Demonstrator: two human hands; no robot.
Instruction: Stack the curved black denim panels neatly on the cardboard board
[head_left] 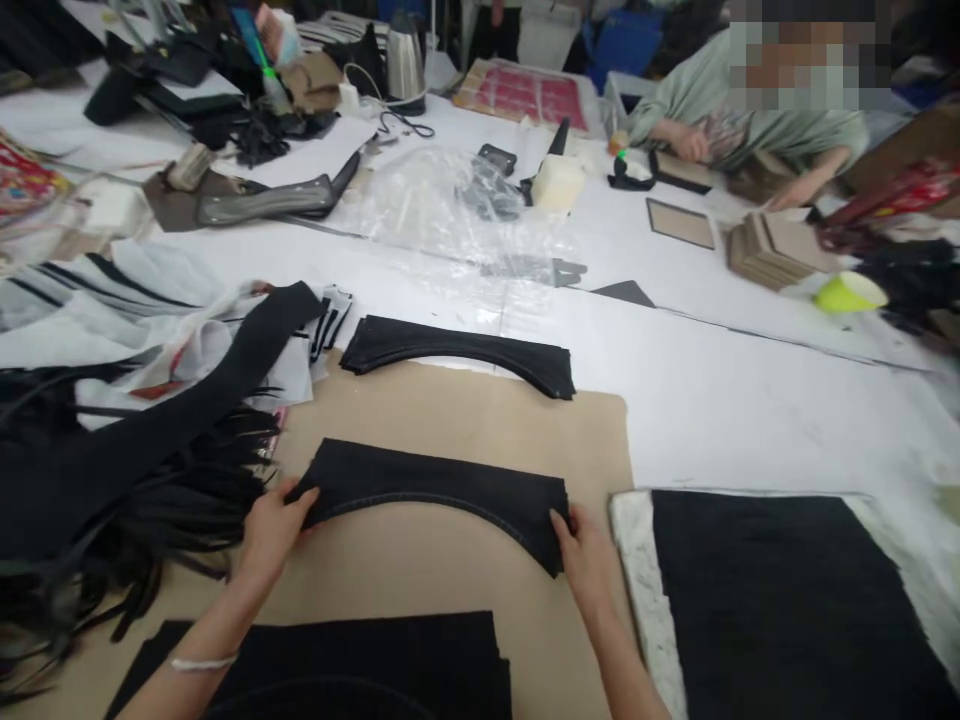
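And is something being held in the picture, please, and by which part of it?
Yes: a curved black piece, its left end in the left grip, its right end in the right grip.

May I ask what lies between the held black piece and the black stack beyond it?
In the head view, only bare tan sheet lies between the held piece and black stack.

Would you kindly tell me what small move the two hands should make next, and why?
Probably carry the curved black piece forward onto the similar black stack: the left hand and right hand hold its opposite ends, and the stack's curve faces the same way.
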